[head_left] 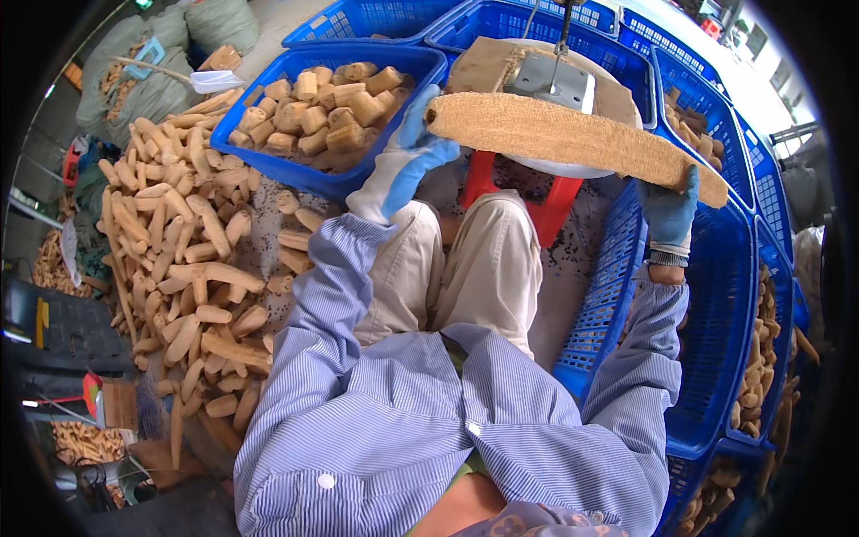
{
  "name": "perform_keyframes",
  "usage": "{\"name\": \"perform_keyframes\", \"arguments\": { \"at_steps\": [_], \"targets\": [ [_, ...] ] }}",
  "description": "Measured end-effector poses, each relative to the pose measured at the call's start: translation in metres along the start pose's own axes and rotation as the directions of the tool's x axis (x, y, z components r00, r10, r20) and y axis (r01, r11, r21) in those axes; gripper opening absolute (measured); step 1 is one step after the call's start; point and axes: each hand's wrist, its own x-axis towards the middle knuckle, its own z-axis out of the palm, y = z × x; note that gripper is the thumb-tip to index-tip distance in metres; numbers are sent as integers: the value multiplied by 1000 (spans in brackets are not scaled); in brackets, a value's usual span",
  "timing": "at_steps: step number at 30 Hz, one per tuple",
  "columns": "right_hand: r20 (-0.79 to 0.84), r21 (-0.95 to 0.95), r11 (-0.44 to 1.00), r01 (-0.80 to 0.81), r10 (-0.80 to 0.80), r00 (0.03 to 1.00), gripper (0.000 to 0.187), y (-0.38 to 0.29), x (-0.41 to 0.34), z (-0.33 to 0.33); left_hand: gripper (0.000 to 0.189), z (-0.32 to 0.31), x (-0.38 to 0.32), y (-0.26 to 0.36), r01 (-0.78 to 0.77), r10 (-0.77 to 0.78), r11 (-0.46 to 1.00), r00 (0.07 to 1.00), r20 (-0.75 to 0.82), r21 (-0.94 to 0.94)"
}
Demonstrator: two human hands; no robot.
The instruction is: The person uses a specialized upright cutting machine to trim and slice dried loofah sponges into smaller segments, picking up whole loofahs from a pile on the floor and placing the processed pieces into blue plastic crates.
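Note:
A long, dried loofah gourd [557, 131], tan and fibrous, lies crosswise before me with a small hole in its left end. My left hand [413, 154], in a blue-and-white work glove, holds that end. At the other end, my right hand [671, 205], gloved alike, grips it with a finger over its near side. Just behind the loofah is a grey metal machine plate [550, 80] with a thin upright rod or blade, set between pieces of brown board [473, 67]. The loofah hides part of the plate's front. Below stands a red plastic stool [562, 208].
Left of the machine, a blue crate [268, 158] holds short cut loofah pieces [329, 107]. A large loofah heap [181, 228] covers the floor at left. More blue crates [711, 322] curve around the right and back. A white scoop [213, 82] lies near sacks [221, 27].

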Motion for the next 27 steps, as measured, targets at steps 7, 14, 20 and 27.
{"name": "perform_keyframes", "arguments": {
  "at_steps": [7, 14, 20, 27],
  "targets": [
    [-119, -448, 828, 337, -429, 896, 64, 2, 7, 16, 45, 25, 71, -47, 266, -270, 959, 962, -28, -102],
    [470, -551, -781, 292, -2, 882, 115, 96, -15, 103, 39, 58, 132, -81, 508, -497, 845, 861, 107, -166],
    [298, -409, -867, 287, 170, 939, 110, 91, 51, 115, 44, 58, 167, -109, 477, -467, 877, 875, 128, -57],
    [239, -364, -875, 319, 244, 940, 99, 87, 93, 131, 61, 54, 199, -134, 141, -171, 978, 964, 205, 154]
  ]
}}
